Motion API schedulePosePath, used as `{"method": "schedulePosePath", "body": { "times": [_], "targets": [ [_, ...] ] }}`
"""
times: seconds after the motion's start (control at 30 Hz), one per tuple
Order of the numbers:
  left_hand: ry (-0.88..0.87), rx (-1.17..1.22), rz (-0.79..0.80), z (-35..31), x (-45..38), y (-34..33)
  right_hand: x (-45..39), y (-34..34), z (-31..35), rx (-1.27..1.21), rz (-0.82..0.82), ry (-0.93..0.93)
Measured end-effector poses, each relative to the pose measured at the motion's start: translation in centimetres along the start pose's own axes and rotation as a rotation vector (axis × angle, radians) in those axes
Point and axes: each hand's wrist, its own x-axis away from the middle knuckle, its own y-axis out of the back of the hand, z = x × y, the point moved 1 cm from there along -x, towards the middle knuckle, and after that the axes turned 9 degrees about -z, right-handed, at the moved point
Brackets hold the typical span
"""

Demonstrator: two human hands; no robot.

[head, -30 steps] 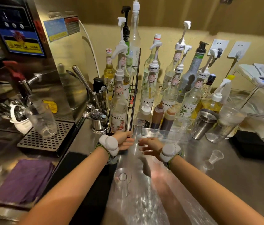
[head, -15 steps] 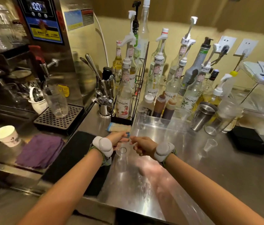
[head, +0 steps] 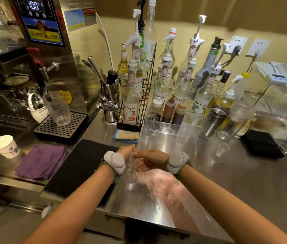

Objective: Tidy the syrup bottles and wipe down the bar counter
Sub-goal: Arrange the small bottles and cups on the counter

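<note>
My left hand (head: 126, 152) and my right hand (head: 152, 160) meet over the steel bar counter (head: 227, 182), near its front. Under them stands a small clear glass vessel (head: 130, 173). My left hand seems to grip its top, though its fingers are hidden. The fingers of my right hand lie fairly straight, pointing at the glass and touching my left hand. Several Monin syrup bottles (head: 165, 81) with pumps stand at the back, one (head: 130, 104) in a black wire rack (head: 147, 95). A yellow-and-blue sponge cloth (head: 127, 135) lies in front of the rack.
A clear tray (head: 172, 128) holds squeeze bottles (head: 168, 110). To the right are a steel shaker (head: 214, 120), a small plastic cup (head: 221, 150) and a black block (head: 260, 145). At left are a black mat (head: 82, 164), a purple cloth (head: 41, 161), a paper cup (head: 5, 146) and a water boiler (head: 51, 32).
Both hands have drawn back from the clear tray towards me and closed in over the small glass. The view has pulled back and shows more of the counter's front edge.
</note>
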Motion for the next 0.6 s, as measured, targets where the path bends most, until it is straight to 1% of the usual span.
{"method": "schedulePosePath", "body": {
  "times": [0.1,0.33,0.43,0.6],
  "targets": [
    [-0.036,0.032,0.002,-0.5,-0.1,-0.6,0.3,0.5,0.4,-0.019,-0.023,0.029],
    [-0.132,0.026,0.047,-2.7,-0.7,-2.2,0.1,2.7,1.2,-0.058,-0.182,0.132],
    [-0.144,0.057,0.074,-4.0,-0.9,-2.6,-0.2,4.1,1.6,-0.094,-0.241,0.137],
    [-0.219,0.141,0.117,-5.9,-1.5,-3.0,-0.8,6.5,2.1,-0.176,-0.318,0.131]
  ]
}}
